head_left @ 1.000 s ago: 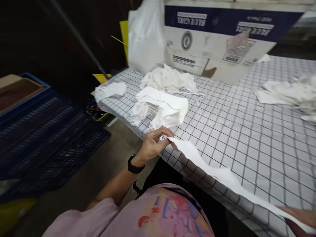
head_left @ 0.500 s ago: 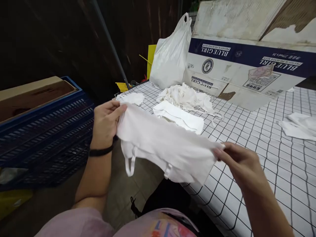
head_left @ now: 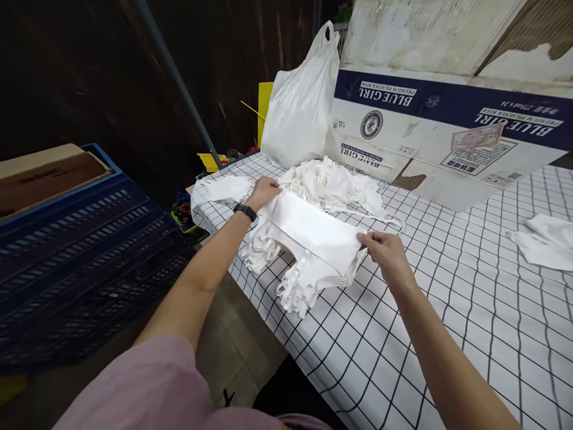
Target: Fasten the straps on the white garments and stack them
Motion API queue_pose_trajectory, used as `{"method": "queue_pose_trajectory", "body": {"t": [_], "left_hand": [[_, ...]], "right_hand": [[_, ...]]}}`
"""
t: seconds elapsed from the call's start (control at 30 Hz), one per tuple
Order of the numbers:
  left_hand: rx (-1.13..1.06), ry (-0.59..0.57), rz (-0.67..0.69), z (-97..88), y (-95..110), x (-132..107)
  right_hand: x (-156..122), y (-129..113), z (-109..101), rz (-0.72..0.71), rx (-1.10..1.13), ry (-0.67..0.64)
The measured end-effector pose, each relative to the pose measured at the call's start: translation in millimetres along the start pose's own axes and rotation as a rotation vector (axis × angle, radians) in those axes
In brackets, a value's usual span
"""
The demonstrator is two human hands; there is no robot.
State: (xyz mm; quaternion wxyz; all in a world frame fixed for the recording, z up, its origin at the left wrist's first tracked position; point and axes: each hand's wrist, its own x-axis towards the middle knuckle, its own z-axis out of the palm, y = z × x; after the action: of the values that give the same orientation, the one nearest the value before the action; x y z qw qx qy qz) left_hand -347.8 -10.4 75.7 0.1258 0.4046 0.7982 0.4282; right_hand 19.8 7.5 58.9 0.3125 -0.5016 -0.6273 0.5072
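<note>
My left hand (head_left: 265,192) pinches the far left corner of a white bra top (head_left: 313,226), and my right hand (head_left: 383,252) pinches its right corner. Stretched flat between them, the top lies over a stack of similar white bra tops (head_left: 320,276). Bunched narrow straps stick out from the stack toward the table's near edge. Just behind is a loose heap of crumpled white bra tops (head_left: 333,182). Another white piece of fabric (head_left: 228,188) rests left of my left hand.
A checked tablecloth (head_left: 430,340) covers the table. At the back stand a white plastic bag (head_left: 298,113) and a large cardboard box (head_left: 403,143). More white fabric (head_left: 546,242) lies at the right. Blue plastic crates (head_left: 85,263) are on the left, beside the table.
Both hands have moved forward and away from my body, bringing the bra top from mid-air down onto the stack. The view has shifted slightly.
</note>
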Motion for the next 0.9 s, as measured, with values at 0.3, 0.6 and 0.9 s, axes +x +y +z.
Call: {"method": "queue_pose_trajectory", "body": {"t": [0.3,0.6,0.9], "left_hand": [[0.238,-0.048,0.030,34.3,-15.3,14.0],[0.340,-0.058,0.168,39.5,-16.6,4.2],[0.306,-0.103,0.129,33.7,-18.6,8.7]], "right_hand": [[31.3,15.4,6.1,-0.070,-0.319,0.146],[33.0,23.2,12.5,-0.039,-0.324,0.227],[37.6,37.7,10.9,0.002,-0.255,0.226]]}}
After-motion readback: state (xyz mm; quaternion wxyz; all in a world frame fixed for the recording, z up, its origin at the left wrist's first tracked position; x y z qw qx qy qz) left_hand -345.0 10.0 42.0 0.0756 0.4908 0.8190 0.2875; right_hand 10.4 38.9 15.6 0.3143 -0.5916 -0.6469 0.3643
